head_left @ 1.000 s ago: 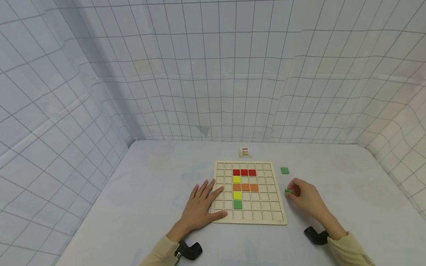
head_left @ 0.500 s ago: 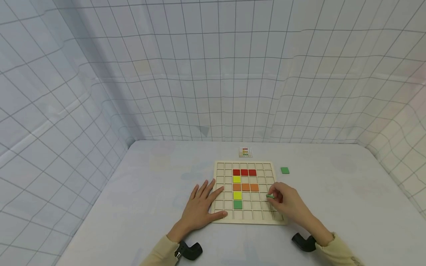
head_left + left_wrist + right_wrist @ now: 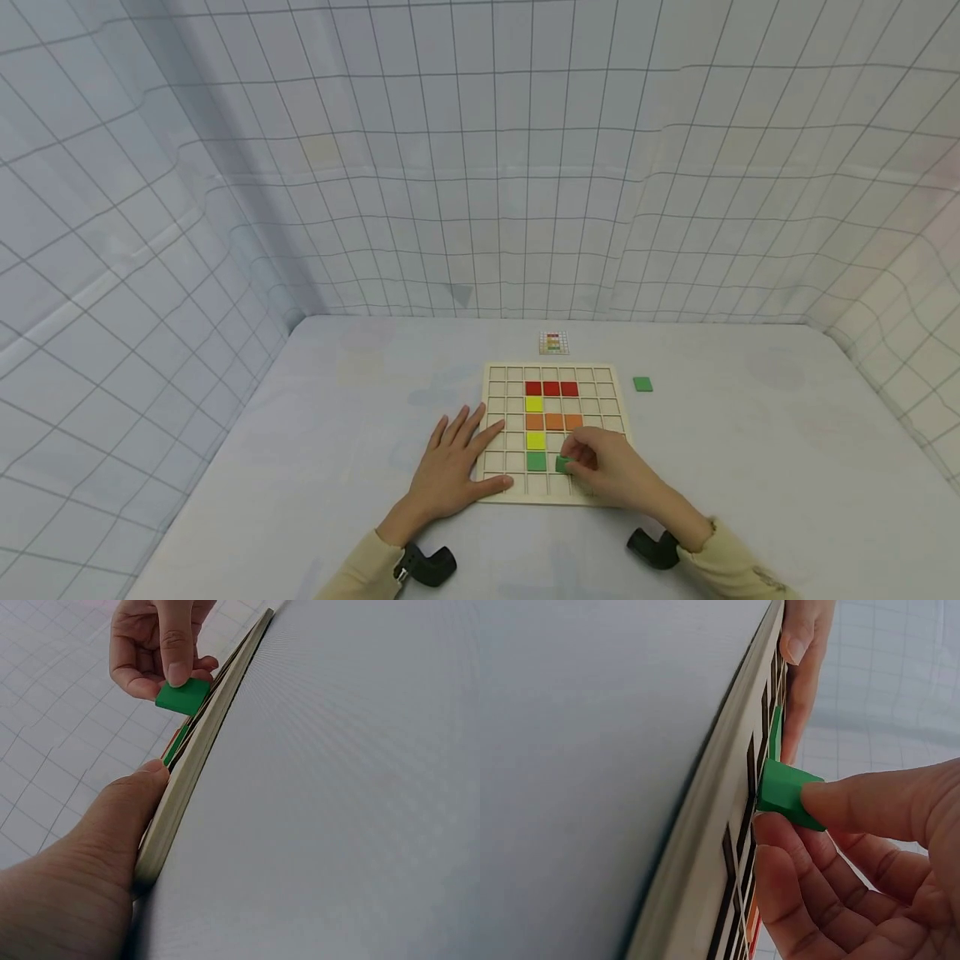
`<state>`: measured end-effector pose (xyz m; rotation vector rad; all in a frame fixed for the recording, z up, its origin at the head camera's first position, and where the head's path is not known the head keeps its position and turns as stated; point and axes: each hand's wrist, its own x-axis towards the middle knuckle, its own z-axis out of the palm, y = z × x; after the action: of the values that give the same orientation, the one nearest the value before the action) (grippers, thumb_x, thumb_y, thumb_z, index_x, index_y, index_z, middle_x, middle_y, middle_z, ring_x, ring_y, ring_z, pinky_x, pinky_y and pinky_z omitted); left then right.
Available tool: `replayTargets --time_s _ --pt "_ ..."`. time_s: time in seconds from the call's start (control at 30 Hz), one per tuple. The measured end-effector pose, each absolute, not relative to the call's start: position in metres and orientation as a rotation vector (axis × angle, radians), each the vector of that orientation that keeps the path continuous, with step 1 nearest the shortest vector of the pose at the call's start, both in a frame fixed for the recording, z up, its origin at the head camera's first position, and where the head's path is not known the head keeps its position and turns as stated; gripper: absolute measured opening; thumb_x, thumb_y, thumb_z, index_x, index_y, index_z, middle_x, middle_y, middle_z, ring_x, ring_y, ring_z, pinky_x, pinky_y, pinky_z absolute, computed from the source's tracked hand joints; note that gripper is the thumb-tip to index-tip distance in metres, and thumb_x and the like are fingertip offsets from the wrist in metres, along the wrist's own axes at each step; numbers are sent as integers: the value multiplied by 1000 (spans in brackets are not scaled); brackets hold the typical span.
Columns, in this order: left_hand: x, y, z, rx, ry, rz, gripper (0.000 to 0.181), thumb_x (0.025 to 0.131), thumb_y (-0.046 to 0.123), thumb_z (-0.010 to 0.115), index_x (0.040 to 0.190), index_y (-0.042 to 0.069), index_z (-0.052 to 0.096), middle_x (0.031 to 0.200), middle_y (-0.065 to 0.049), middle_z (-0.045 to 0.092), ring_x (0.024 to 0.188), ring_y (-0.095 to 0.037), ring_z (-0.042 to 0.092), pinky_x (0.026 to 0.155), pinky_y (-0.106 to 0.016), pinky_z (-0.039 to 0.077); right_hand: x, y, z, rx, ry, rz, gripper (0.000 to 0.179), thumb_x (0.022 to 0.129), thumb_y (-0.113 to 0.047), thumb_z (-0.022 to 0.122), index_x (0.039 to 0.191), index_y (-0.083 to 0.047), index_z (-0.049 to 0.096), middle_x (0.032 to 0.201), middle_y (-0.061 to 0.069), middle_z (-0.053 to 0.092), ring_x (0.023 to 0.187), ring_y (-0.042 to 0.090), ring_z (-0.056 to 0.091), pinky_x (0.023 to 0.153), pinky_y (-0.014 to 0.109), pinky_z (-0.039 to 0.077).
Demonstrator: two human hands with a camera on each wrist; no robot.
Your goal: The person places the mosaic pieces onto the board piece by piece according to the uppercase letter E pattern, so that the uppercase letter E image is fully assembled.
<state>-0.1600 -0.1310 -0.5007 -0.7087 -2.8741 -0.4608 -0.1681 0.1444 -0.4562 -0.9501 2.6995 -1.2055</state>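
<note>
My right hand [image 3: 611,468] pinches a green square tile [image 3: 786,791] between thumb and fingers, low over the wooden grid board [image 3: 495,486]. The held tile is one cell right of a green tile [image 3: 536,461] set in the board. In the right wrist view the held tile tilts, its edge close at the grid. My left hand [image 3: 450,471] rests with spread fingers on the board's left edge, thumb [image 3: 154,766] at the near left corner. Above in the grid sit a row of red tiles [image 3: 551,389], a row of orange tiles [image 3: 554,422] and two yellow tiles [image 3: 535,440].
A loose green tile [image 3: 642,384] lies on the white table right of the board. Behind the board is a small pattern card [image 3: 553,342] with a coloured grid. A white gridded curtain [image 3: 480,167] hangs around the table's back and sides.
My right hand has moved left from beside the board's right edge to over its lower middle, carrying the green tile. The left hand has stayed in place.
</note>
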Motion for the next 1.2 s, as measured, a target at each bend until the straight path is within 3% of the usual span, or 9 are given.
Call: replayTargets --time_s 0.57,1.2 --pt "-160 -131 -498 -715 -2871 -474 81 84 72 47 149 27 34 156 -5 18 143 -27 11 112 -49 4 -171 132 -454 -809 2841 -980 13 82 -9 73 82 -18 64 71 -14 52 64 6 48 56 24 42" --pt "-159 -131 -498 -710 -2882 -467 81 84 72 46 149 26 34 157 -5 17 143 -27 10 112 -49 4 -170 136 -459 -812 2900 -888 9 80 -13 76 86 -16 69 80 -12 49 64 5 43 54 22 40"
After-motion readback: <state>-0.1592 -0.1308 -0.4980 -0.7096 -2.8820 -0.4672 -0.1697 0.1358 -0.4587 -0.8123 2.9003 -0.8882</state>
